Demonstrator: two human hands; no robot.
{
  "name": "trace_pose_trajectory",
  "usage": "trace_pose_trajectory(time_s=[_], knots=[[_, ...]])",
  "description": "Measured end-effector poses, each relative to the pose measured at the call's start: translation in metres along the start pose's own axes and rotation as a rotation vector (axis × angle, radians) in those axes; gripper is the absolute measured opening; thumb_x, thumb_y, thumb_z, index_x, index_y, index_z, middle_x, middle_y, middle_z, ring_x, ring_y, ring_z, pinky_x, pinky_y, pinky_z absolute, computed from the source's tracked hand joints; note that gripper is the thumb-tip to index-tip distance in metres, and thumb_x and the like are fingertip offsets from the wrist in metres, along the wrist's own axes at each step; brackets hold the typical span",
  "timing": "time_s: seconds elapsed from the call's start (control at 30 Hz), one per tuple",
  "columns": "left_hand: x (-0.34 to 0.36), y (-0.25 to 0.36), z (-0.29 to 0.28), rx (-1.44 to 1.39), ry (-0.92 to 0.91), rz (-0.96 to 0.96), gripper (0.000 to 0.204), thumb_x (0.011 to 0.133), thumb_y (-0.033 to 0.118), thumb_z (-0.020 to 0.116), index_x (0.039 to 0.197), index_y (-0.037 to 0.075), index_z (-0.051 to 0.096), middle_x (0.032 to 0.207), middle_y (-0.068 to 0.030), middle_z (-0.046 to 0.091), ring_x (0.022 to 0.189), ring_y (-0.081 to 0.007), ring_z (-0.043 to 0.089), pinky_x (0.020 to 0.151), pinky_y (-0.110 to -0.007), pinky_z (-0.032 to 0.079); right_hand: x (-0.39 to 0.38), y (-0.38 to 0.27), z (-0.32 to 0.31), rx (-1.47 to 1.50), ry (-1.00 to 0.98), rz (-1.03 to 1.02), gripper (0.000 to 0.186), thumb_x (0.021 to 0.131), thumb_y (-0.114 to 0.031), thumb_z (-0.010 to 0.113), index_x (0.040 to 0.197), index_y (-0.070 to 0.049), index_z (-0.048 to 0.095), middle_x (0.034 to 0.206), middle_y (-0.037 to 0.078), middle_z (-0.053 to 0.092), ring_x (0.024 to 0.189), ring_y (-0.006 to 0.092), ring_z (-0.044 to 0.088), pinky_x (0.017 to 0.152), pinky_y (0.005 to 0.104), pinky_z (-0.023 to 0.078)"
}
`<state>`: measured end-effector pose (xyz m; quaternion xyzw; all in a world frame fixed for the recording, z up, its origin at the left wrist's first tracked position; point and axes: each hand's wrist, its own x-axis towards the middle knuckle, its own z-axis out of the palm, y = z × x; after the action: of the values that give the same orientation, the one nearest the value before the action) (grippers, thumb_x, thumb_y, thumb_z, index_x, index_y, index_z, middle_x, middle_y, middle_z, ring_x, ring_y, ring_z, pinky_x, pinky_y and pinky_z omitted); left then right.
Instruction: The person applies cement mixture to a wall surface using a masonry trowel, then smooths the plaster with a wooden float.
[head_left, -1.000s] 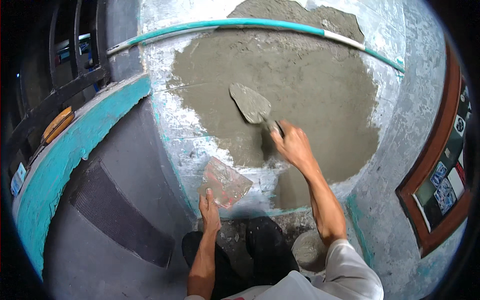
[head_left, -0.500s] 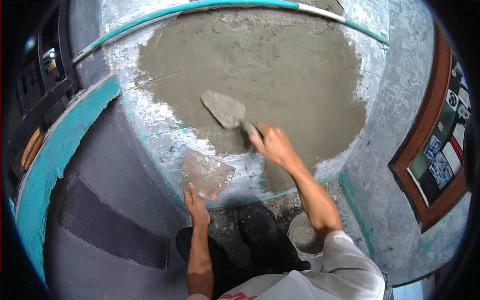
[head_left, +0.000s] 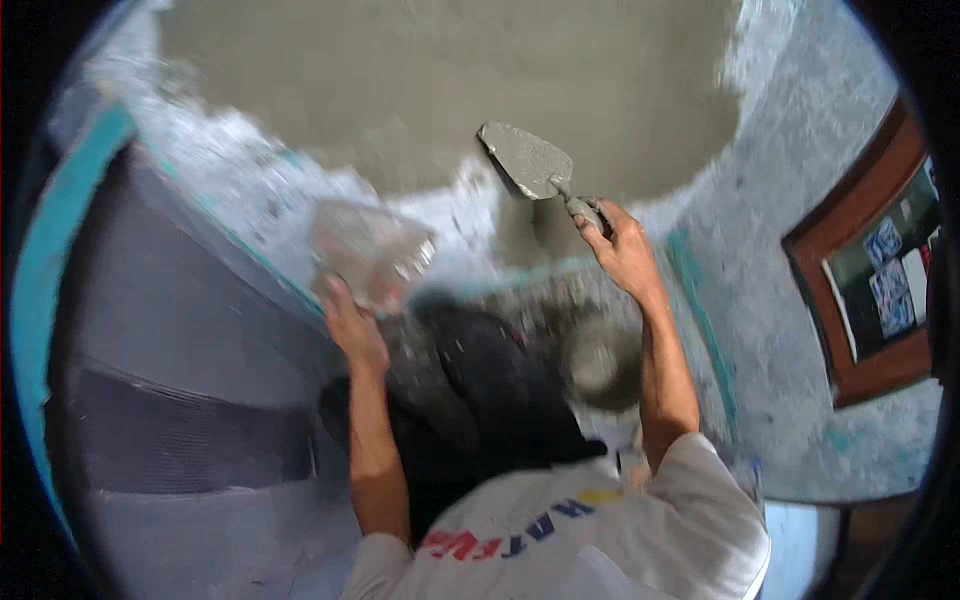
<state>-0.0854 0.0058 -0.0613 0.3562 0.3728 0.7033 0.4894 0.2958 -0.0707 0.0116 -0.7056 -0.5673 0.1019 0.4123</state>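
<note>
Whitish wall (head_left: 240, 152) is partly covered by grey mortar (head_left: 450, 80); near its lower edge, a smeared plate (head_left: 372, 248) is gripped by the left hand (head_left: 355, 328), a trowel (head_left: 532, 162) by the right hand (head_left: 628, 252). Spreading seems in hand; flat pressing would be needed next.

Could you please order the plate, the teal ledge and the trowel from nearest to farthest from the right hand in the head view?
1. Trowel: gripped in the right hand.
2. Plate: to the left, in the left hand.
3. Teal ledge: far left, near the picture's edge.
</note>
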Motion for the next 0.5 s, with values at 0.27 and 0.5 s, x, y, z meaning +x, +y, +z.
trace_pose_trajectory(time_s=[0.27,0.5], knots=[[0.003,-0.002,-0.013,-0.003,-0.07,0.073,0.059,0.11,0.041,0.062,0.152,0.001,0.048,0.146,-0.0147,0.059,0.13,-0.0273,0.06,0.103,-0.044,0.056,-0.204,0.145,-0.054,-0.805,-0.564,0.31,0.035,0.091,-0.022,0.076,0.121,-0.002,0.072,0.124,0.021,0.071,0.113,0.041,0.072,0.095,0.0543,0.057],[0.009,-0.017,-0.003,0.124,-0.083,0.077,0.059,0.111,0.045,0.057,0.152,0.003,0.046,0.143,-0.0141,0.059,0.124,-0.0314,0.063,0.09,-0.05,0.06,-0.223,0.209,0.056,-1.277,-0.822,0.063,0.02,0.095,-0.019,0.067,0.109,-0.014,0.08,0.117,0.013,0.073,0.104,0.028,0.073,0.085,0.0413,0.06]])
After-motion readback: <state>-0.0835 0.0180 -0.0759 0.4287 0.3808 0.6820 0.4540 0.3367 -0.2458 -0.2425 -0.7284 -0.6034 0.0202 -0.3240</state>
